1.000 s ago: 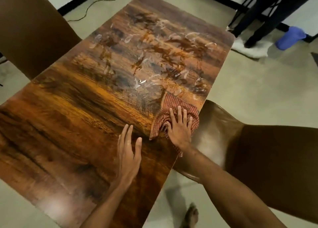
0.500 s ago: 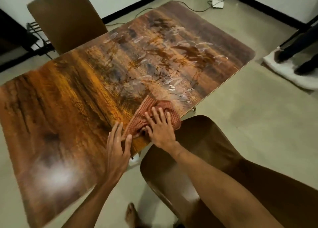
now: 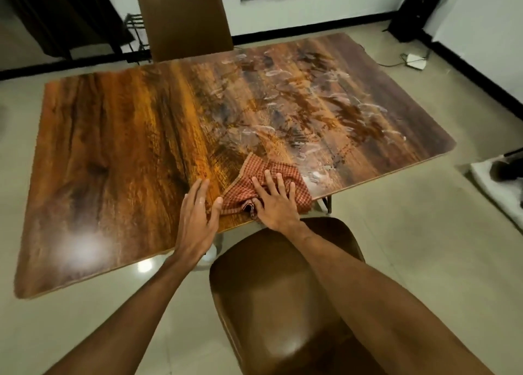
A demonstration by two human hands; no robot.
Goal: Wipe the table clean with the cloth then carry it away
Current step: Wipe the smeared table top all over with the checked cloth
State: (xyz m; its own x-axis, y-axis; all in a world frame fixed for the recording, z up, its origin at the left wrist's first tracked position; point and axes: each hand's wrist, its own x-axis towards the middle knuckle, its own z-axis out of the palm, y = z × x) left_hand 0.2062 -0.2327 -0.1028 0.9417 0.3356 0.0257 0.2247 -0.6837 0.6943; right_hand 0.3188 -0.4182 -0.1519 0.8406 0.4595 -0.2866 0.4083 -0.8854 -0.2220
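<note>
The right hand (image 3: 273,202) lies flat with fingers spread on the cloth (image 3: 285,173), pressing it to the table (image 3: 119,154) rather than gripping it. The cloth, red checked and bunched, sits at the near edge of the table, right of its middle, with one corner pointing away from the person and its right side just over the edge. The left hand (image 3: 198,213) rests open, palm down, on the bare wood just beside the cloth, its thumb touching the cloth's left edge. White smears (image 3: 297,111) cover the right half of the table, up to the far right corner; the left half looks glossy. One chair (image 3: 283,295) stands under the right forearm at the near edge, another (image 3: 184,18) at the far edge.
</note>
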